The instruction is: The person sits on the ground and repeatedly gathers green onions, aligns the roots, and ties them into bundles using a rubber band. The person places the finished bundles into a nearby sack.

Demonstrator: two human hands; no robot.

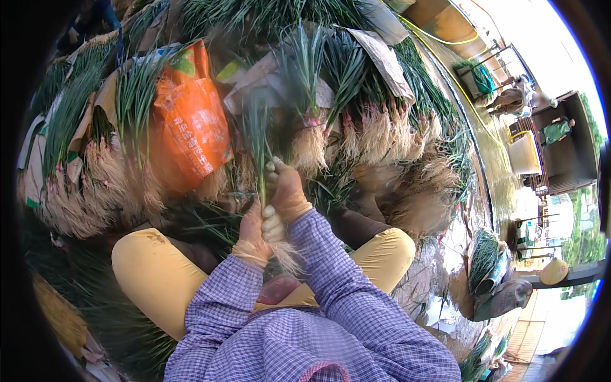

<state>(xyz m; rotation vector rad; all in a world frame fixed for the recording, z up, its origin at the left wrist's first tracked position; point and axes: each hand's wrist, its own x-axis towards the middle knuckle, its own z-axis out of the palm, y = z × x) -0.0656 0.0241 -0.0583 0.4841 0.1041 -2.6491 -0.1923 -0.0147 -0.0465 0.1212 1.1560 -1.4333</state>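
Both my hands wear thin gloves with pale fingers and meet in front of my lap. My left hand (pixel 254 230) is wrapped round the lower end of a small bunch of spring onions (pixel 258 138), and its roots (pixel 286 255) hang out below toward me. Just above and to the right, my right hand (pixel 286 184) has its fingers curled beside the same stalks; whether it grips them is partly hidden. The leaves point away from me and look blurred. Beyond my hands stands a rooted bundle (pixel 310 138) of spring onions, leaves upward.
An orange printed plastic bag (pixel 191 129) lies among the bundles. More root-ended bundles (pixel 377 129) extend to the right, others (pixel 90 176) to the left. Loose greens (pixel 114 286) lie by my left knee. At right are wet ground (pixel 496 157), a person (pixel 556 130) and a pale bucket (pixel 524 153).
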